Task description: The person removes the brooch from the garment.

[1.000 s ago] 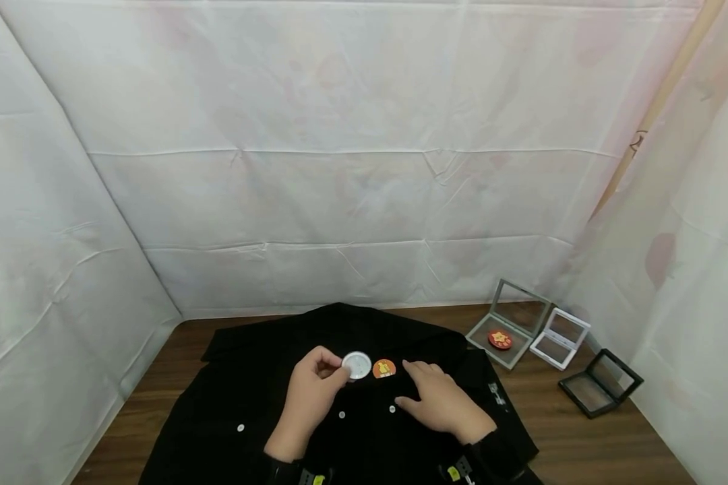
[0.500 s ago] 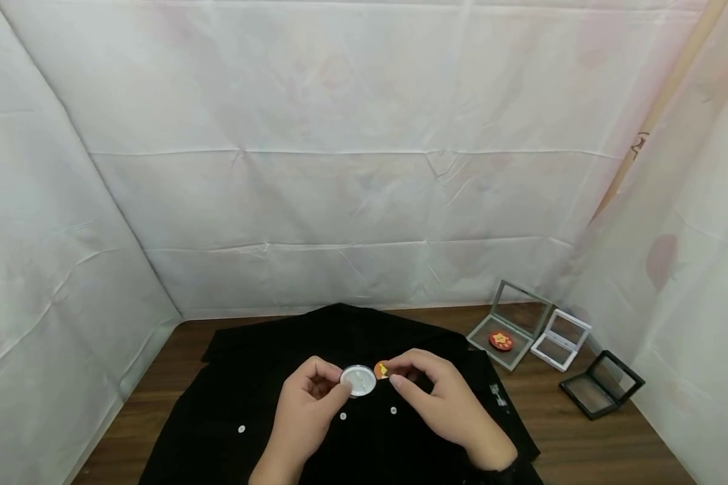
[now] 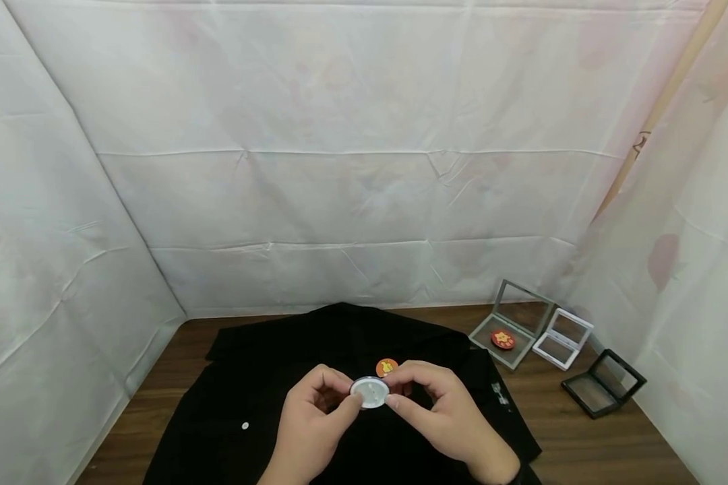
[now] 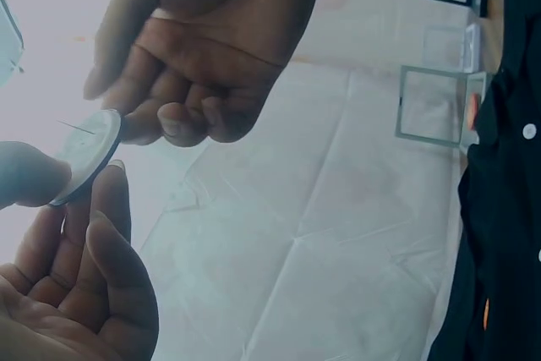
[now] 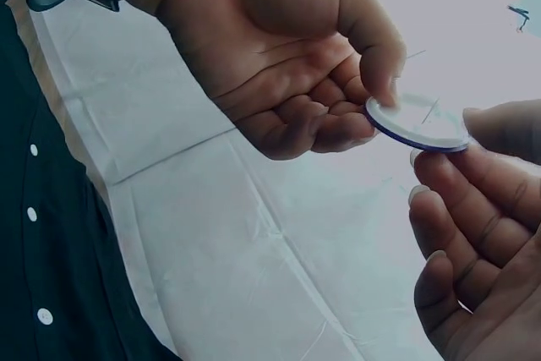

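A round pin-back badge (image 3: 371,393) is held above a black shirt (image 3: 261,384), its whitish back turned up. My left hand (image 3: 317,421) pinches its left edge between thumb and fingers, and my right hand (image 3: 443,417) pinches the right edge. In the left wrist view, a thin pin (image 4: 76,128) stands out from the badge's back (image 4: 91,154). The right wrist view shows the badge's dark blue rim (image 5: 414,141) between the fingertips of both hands. An orange badge with a yellow figure (image 3: 386,367) lies on the shirt just beyond my right fingers.
At the table's right stand a grey open display case (image 3: 491,349) with a red star badge (image 3: 503,339) in it, a white frame case (image 3: 557,353) and a black one (image 3: 588,396). White cloth (image 3: 364,202) walls the table (image 3: 558,438) at back and sides.
My right hand has come in from the right, passed over the orange badge and taken the held badge's edge. The left hand has moved the badge slightly right and nearer.
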A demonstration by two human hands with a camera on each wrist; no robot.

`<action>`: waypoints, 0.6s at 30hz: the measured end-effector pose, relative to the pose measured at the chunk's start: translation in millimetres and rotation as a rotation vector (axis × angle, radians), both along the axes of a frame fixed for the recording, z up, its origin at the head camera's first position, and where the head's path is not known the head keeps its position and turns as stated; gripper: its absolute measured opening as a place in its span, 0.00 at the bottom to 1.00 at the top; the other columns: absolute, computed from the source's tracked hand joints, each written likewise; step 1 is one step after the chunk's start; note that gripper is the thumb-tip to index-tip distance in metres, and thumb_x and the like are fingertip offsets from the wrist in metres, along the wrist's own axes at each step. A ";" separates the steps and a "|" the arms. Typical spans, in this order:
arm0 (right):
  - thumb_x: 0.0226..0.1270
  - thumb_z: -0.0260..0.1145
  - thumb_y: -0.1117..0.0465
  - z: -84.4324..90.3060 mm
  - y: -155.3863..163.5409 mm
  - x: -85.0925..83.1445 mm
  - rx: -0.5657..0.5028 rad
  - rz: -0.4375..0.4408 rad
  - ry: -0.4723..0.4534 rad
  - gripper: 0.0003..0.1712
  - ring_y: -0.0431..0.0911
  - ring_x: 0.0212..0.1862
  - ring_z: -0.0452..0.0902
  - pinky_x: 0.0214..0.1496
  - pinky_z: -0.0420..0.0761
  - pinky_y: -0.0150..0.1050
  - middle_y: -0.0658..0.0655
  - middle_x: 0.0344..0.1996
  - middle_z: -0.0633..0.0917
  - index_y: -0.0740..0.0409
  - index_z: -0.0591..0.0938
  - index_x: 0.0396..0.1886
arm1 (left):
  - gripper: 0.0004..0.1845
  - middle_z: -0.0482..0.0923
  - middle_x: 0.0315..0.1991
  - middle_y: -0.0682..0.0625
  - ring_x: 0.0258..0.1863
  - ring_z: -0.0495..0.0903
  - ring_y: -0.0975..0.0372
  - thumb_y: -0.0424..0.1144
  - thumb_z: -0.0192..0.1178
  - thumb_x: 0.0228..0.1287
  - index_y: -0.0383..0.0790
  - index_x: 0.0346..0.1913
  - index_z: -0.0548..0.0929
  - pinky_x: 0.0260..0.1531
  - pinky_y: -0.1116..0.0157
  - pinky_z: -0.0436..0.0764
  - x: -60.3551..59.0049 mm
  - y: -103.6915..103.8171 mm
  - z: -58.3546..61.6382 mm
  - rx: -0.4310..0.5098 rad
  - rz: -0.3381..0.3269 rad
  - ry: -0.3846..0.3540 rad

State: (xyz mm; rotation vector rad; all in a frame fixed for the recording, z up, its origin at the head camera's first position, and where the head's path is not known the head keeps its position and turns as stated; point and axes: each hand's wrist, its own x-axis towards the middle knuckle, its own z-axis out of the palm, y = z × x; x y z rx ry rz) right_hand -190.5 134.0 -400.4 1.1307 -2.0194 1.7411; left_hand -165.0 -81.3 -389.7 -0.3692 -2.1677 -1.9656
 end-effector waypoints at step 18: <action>0.70 0.67 0.73 -1.2 1.3 4.8 0.036 -0.020 -0.008 0.14 0.44 0.39 0.82 0.41 0.84 0.39 0.52 0.42 0.88 0.54 0.87 0.49 | 0.12 0.82 0.29 0.54 0.26 0.81 0.59 0.29 0.73 0.60 0.51 0.31 0.82 0.28 0.64 0.83 3.5 -4.5 8.2 -0.153 0.008 0.024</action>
